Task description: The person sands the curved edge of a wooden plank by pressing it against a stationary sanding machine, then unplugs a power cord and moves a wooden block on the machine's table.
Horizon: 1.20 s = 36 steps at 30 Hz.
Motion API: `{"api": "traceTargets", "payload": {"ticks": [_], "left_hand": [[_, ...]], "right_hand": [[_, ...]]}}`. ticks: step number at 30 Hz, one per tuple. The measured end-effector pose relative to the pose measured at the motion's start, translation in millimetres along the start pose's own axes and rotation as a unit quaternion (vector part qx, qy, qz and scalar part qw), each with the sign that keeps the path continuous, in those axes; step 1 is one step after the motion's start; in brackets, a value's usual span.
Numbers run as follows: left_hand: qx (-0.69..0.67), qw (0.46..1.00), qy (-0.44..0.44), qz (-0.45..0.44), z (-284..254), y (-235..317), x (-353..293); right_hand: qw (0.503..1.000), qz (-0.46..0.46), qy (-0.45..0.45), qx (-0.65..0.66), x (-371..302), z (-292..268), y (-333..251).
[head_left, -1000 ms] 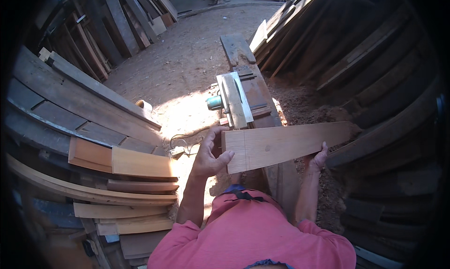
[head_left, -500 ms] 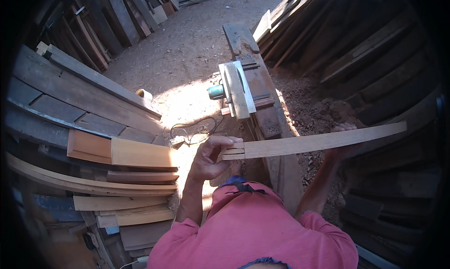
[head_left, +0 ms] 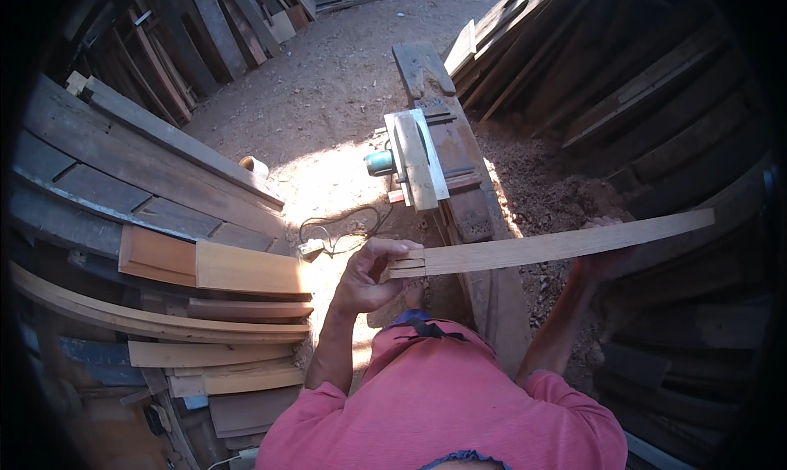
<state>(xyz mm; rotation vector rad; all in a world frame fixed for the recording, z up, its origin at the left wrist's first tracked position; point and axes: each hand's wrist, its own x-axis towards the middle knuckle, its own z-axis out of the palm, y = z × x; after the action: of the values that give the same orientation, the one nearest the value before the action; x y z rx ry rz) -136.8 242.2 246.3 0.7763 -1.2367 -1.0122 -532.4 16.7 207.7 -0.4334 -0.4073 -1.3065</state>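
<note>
A long pale wooden board (head_left: 533, 251) is held crosswise in front of my body, above a rough timber bench. My left hand (head_left: 366, 275) grips its left end, thumb and fingers on opposite edges. That end has a narrow dark slot and a line marking off a short section. Farther right, my right hand (head_left: 605, 257) is closed round the board near its other end. Fingertips show over the far edge, while the board hides much of the palm. The board's right tip reaches past this hand.
Beyond the board, a green-bodied power tool (head_left: 379, 163) with a pale plate and wood block sits on the bench (head_left: 477, 167). Its dark cable (head_left: 361, 214) loops on the dusty ground. Stacked planks (head_left: 246, 267) stand at left; dark boards (head_left: 656, 150) lean at right.
Both hands keep the same hold on the board, which has hardly moved. The whole view has shifted very slightly.
</note>
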Motion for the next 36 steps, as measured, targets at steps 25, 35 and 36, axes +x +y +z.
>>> {"api": "traceTargets", "payload": {"ticks": [25, 35, 36], "left_hand": [[-0.487, 0.787, 0.005, -0.379, 77, -94, 1], [-0.128, 0.923, -0.211, -0.296, 85, -96, 21], [-0.105, 0.919, -0.197, -0.326, 93, -103, 20]], "right_hand": [[0.862, -0.134, 0.309, -0.379, 83, 41, 46], [0.837, -0.007, 0.313, -0.448, 61, -14, 33], [0.828, 0.021, 0.308, -0.467, 61, -13, 34]]}}
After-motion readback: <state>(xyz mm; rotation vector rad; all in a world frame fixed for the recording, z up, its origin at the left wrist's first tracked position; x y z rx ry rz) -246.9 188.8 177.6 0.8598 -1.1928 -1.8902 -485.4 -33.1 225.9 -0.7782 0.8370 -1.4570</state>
